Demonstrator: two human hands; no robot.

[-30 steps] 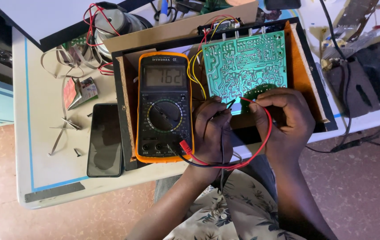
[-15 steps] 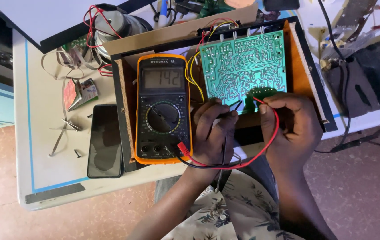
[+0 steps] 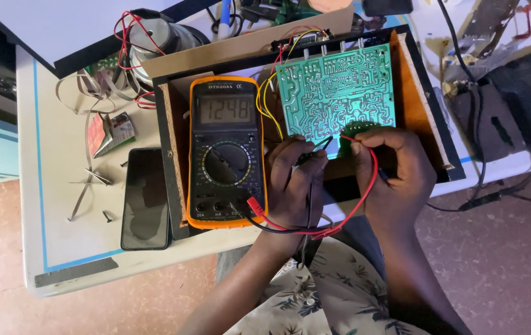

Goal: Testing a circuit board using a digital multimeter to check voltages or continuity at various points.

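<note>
A green circuit board [image 3: 335, 93] lies solder side up in a shallow wooden tray [image 3: 415, 93]. Beside it, at the tray's left, rests an orange-cased black multimeter [image 3: 224, 152] with a lit grey display. My left hand [image 3: 293, 180] pinches the black probe [image 3: 315, 149], its tip at the board's lower edge. My right hand [image 3: 392, 167] holds the red probe [image 3: 347, 139] against the same edge, a little to the right. Red and black leads [image 3: 315, 231] loop from the meter's sockets under both hands.
A black phone [image 3: 146, 197] lies face up on the white table [image 3: 61, 242], left of the tray. Metal strips and screws [image 3: 89, 186], a wired round metal part [image 3: 154, 37] and a dark bag [image 3: 513, 105] at the right surround the tray.
The meter's reading has changed across the frames. Both hands have stayed at the board's lower edge with only slight shifts of the probe tips.
</note>
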